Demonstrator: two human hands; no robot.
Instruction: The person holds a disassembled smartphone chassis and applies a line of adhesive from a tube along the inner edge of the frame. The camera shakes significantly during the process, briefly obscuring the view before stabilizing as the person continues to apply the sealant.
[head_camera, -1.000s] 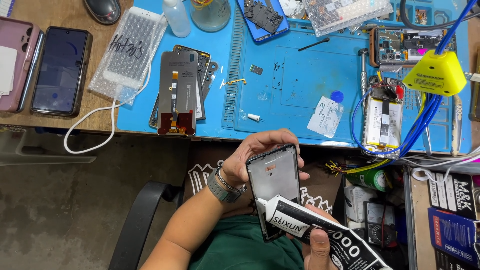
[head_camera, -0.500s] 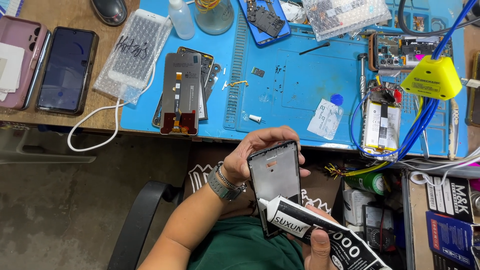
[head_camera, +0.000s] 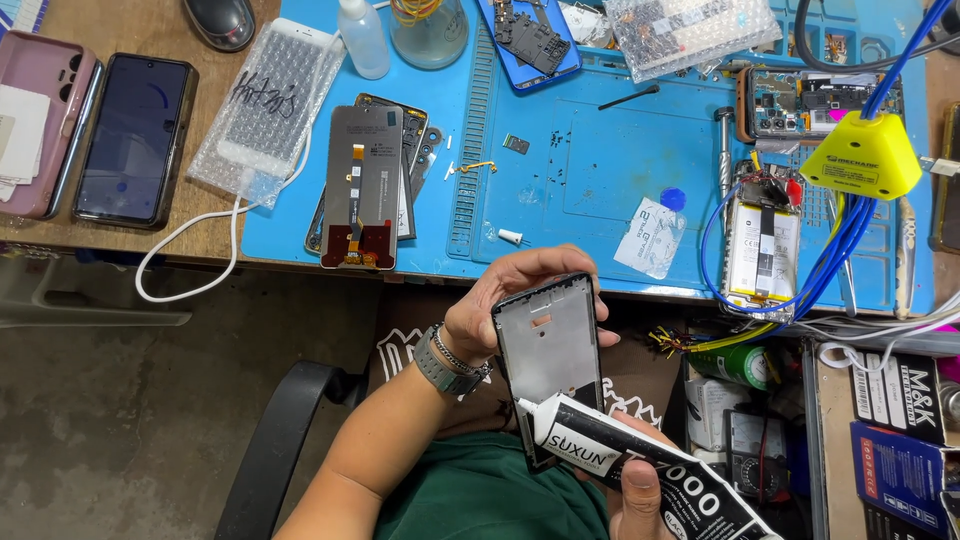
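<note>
Left hand (head_camera: 505, 300): fingers closed around the phone frame (head_camera: 550, 355), upright, below the blue mat (head_camera: 600, 180).
Right hand (head_camera: 640, 490): fingers gripping the glue tube (head_camera: 640, 475), nozzle touching the frame's lower edge.
Screen panel (head_camera: 360, 185): on mat's left.

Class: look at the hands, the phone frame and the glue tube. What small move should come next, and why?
Probably a slow slide of the nozzle along the frame's edge. The left hand holds the black rectangular phone frame upright, and the right hand presses the black-and-white adhesive tube with its tip at the frame's lower left edge.
</note>
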